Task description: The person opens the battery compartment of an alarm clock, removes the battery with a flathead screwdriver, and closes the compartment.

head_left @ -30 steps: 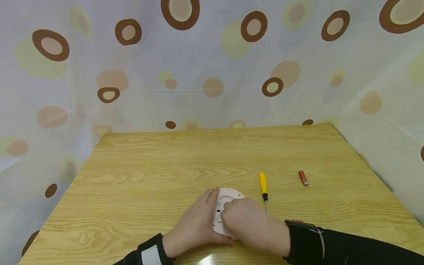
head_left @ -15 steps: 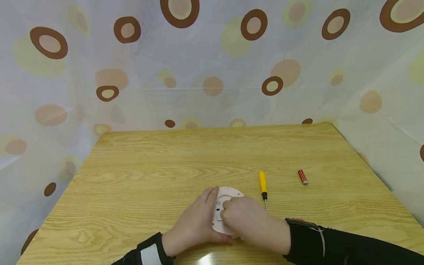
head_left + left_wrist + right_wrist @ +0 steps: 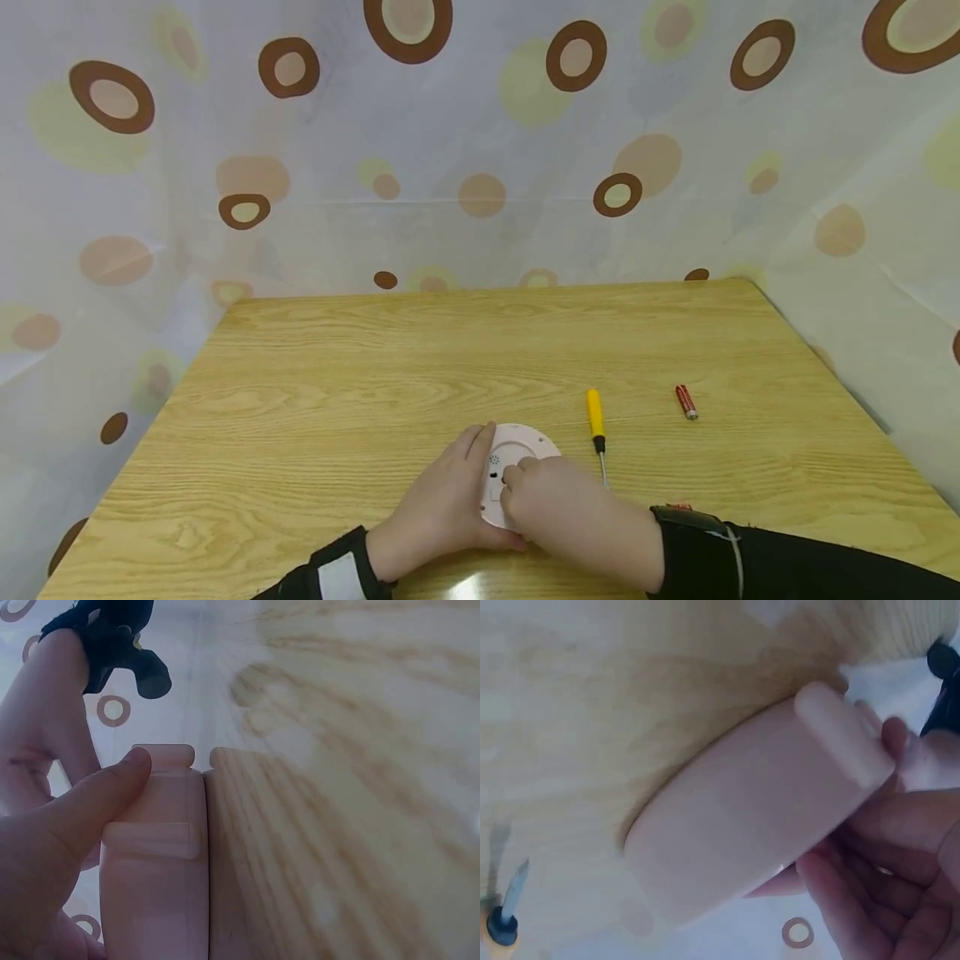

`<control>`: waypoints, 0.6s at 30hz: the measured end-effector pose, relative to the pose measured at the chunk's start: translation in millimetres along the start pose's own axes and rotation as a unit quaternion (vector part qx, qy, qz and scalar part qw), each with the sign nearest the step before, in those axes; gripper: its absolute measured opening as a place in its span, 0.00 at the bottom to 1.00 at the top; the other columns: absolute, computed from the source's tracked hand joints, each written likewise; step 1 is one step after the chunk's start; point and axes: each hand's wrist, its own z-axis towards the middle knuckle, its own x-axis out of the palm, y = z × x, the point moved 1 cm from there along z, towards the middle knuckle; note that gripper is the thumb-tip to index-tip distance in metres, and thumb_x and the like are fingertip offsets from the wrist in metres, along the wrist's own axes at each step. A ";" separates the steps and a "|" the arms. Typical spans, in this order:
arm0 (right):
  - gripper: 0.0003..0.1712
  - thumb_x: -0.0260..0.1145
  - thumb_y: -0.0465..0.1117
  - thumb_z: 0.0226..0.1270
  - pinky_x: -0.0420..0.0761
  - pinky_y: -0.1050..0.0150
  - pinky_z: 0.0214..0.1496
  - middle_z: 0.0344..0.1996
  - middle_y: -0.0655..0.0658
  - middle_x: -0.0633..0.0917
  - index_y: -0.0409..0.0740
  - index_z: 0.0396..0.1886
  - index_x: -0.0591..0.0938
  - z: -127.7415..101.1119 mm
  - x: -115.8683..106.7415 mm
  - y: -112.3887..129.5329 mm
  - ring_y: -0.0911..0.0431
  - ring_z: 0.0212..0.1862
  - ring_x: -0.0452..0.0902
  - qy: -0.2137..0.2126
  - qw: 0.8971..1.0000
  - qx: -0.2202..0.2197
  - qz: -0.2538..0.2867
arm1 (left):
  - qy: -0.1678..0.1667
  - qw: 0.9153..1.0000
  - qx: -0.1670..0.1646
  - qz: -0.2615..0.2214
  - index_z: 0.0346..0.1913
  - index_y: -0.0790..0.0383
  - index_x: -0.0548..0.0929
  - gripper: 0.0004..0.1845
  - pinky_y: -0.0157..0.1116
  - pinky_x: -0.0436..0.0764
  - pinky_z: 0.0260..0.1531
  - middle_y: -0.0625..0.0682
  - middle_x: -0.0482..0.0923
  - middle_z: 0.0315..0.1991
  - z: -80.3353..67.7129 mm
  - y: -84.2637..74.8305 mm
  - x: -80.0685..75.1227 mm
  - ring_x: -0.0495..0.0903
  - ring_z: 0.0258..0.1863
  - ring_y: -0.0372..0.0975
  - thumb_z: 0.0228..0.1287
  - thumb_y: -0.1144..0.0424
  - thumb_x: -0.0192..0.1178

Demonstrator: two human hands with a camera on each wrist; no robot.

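Nearest you, both hands sit on the white disc (image 3: 517, 475), which lies flat on the table (image 3: 337, 400) close to its near edge, just right of centre. Your left hand (image 3: 442, 508) cups the disc's left rim, fingers laid along the edge and curled against its side; in the left wrist view the thumb (image 3: 90, 802) presses on the rim beside a small raised tab. Your right hand (image 3: 570, 508) covers the disc's right and near part, fingers bent, tips on its upper face near a small dark slot; whether they pinch anything there cannot be told. Just right of the disc lies the screwdriver (image 3: 596, 421), yellow handle pointing away from you, shaft toward your right hand. Further right, well apart, lies the red battery (image 3: 686, 402). Behind the table hangs the spotted curtain (image 3: 480, 142).
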 end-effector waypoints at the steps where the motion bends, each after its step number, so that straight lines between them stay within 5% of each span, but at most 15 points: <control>1: 0.10 0.79 0.50 0.59 0.76 0.71 0.24 0.25 0.54 0.82 0.51 0.30 0.90 -1.9 0.6 2.3 0.63 0.27 0.75 -0.017 1.000 -0.009 -0.014 | -0.001 1.000 0.002 0.005 0.80 0.72 0.61 0.71 0.49 0.79 0.71 0.64 0.69 0.76 -0.3 -0.2 0.0 0.75 0.72 0.53 0.39 0.37 0.86; 8: 0.07 0.77 0.46 0.60 0.68 0.72 0.20 0.22 0.55 0.77 0.51 0.25 0.89 -6.3 4.7 10.1 0.63 0.24 0.68 -0.084 0.995 -0.018 -0.053 | -0.008 0.999 0.016 0.030 0.80 0.73 0.62 0.68 0.49 0.80 0.70 0.66 0.70 0.75 -1.0 -0.6 -0.4 0.76 0.72 0.53 0.41 0.40 0.86; 18: 0.08 0.77 0.44 0.58 0.67 0.72 0.20 0.22 0.55 0.76 0.50 0.24 0.87 -7.2 6.6 8.2 0.63 0.24 0.68 -0.092 0.995 -0.011 -0.037 | -0.010 0.999 0.015 0.030 0.79 0.73 0.62 0.68 0.47 0.81 0.69 0.65 0.71 0.74 0.1 0.0 0.0 0.77 0.71 0.52 0.41 0.39 0.85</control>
